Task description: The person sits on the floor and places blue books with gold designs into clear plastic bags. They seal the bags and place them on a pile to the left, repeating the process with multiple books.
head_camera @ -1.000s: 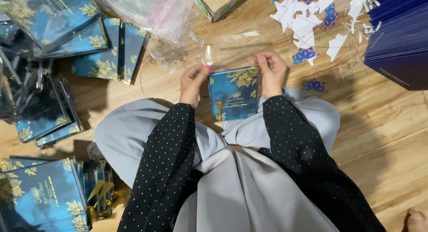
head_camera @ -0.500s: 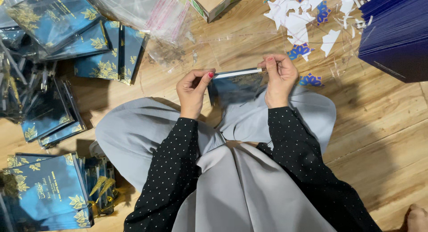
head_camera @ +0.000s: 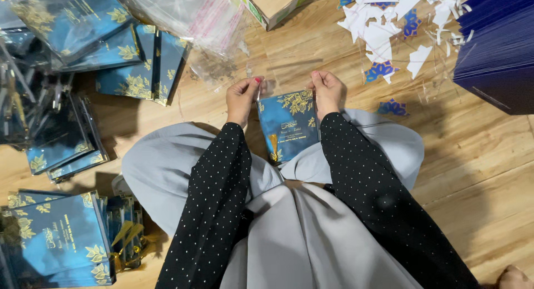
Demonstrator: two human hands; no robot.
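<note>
A blue card [head_camera: 288, 125] with gold leaf pattern and a gold tassel stands upright over my lap, its face toward me. My left hand [head_camera: 242, 98] pinches its upper left corner, where a clear sleeve edge shows. My right hand [head_camera: 327, 92] grips the upper right corner. Both sleeves are black with white dots, and grey cloth covers my crossed legs.
Stacks of similar blue cards [head_camera: 83, 39] lie at the left and lower left [head_camera: 55, 239]. A heap of clear plastic sleeves [head_camera: 189, 16] sits ahead beside a cardboard box [head_camera: 275, 3]. White and blue paper scraps [head_camera: 389, 28] lie top right, dark blue sheets [head_camera: 498, 44] far right.
The card was tipped edge-on between my hands half a second ago; now it stands upright again, face toward me, lower over my lap.
</note>
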